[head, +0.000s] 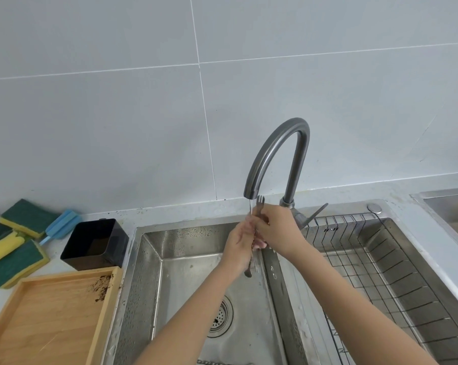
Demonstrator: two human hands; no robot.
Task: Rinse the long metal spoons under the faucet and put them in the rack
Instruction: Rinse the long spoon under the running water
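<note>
Nearest you, the wooden tray [51,320] holds dark crumbs; the black bin [95,243] beyond looks empty, as does the wire rack [375,262]. Over the sink [185,262], your left hand [242,246] and right hand [275,227] grip the upright utensils [257,227], fork tines pointing up beside the faucet [275,159] spout.

Brushed steel sink [185,248], matt metal faucet [272,151], wooden tray [51,320], glossy wall tiles [117,114]
</note>
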